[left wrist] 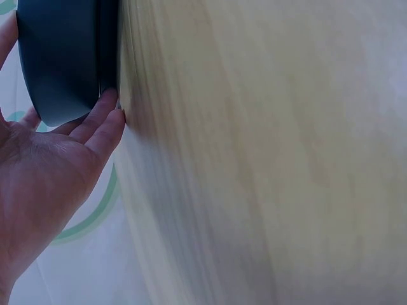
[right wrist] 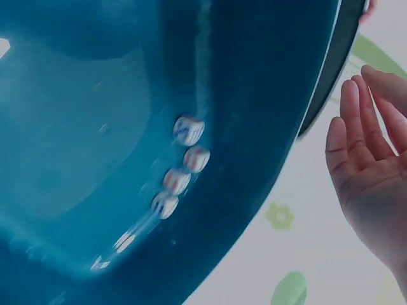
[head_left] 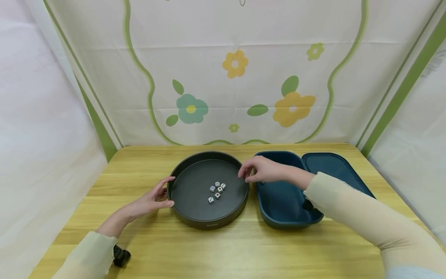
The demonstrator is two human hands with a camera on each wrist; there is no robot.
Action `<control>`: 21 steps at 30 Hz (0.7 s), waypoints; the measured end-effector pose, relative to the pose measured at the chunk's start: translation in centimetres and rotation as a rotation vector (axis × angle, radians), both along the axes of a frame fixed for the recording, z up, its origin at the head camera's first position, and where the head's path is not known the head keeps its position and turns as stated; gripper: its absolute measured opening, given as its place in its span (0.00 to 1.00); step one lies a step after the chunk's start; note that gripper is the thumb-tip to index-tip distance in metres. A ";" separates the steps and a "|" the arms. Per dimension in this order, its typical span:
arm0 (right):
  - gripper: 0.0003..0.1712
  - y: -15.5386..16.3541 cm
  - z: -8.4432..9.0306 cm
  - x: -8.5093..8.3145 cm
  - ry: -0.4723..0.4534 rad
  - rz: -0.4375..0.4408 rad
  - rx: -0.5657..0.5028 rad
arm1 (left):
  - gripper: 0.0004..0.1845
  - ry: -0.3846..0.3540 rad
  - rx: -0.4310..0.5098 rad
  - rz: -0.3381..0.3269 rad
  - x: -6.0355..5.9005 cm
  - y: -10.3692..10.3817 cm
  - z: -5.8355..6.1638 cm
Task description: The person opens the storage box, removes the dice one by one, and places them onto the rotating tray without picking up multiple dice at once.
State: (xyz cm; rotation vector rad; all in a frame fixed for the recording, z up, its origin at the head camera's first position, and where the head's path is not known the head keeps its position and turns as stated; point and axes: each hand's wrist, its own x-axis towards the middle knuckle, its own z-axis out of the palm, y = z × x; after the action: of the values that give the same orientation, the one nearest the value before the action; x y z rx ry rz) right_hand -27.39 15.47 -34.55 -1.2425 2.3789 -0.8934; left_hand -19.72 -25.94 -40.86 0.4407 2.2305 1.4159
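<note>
A round dark baking pan (head_left: 195, 182) stands on the table with several white dice (head_left: 217, 190) grouped on its floor. My left hand (head_left: 151, 199) holds the pan's left side, thumb and fingers spread along the wall. In the left wrist view, fingertips (left wrist: 105, 108) meet the pan wall (left wrist: 63, 63) near its lower edge. My right hand (head_left: 265, 169) is at the pan's right rim, beside the blue rectangular container (head_left: 282, 205). Its fingers are loosely bent, and no object shows between them. More dice (right wrist: 184, 155) lie along the container's inner edge in the right wrist view.
A flat blue lid (head_left: 334, 166) lies to the right of the container, partly behind the right sleeve. All of it stands on a wood-grain table (head_left: 216, 255). A printed fabric screen (head_left: 212, 89) rises behind the table, with fabric at both sides.
</note>
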 end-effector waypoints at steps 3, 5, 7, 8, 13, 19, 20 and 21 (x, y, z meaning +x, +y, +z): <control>0.09 1.6 0.2 0.0 -0.004 -0.040 -0.014 | 0.44 -0.004 0.002 0.000 0.0 -0.1 0.0; 0.09 2.7 0.2 0.0 -0.010 -0.070 -0.020 | 0.44 -0.004 -0.002 0.000 0.1 -0.1 0.1; 0.09 3.7 0.1 -0.1 -0.007 -0.102 -0.025 | 0.44 -0.005 -0.003 0.002 0.1 -0.1 0.1; 0.09 4.2 0.0 -0.1 -0.008 -0.119 -0.025 | 0.44 -0.006 -0.002 0.002 0.1 -0.1 0.2; 0.10 6.0 -0.5 -0.1 -0.021 -0.173 -0.032 | 0.44 -0.003 0.002 0.001 0.1 -0.3 0.2; 0.18 7.3 -2.7 -0.2 -0.067 -0.187 -0.019 | 0.44 0.001 0.000 0.003 0.0 -0.5 0.0; 0.21 7.4 -3.2 -0.2 -0.076 -0.186 -0.020 | 0.44 0.001 -0.002 0.004 0.0 -0.5 0.0; 0.22 7.5 -3.5 -0.2 -0.083 -0.187 -0.020 | 0.44 0.003 -0.005 0.006 0.0 -0.5 0.0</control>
State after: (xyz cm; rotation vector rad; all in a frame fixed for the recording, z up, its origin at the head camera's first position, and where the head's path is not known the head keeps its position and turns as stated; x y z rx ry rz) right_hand -27.58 22.96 -38.08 -0.9815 2.4540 -1.0059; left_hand -19.68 -26.42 -40.83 0.4351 2.2391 1.4134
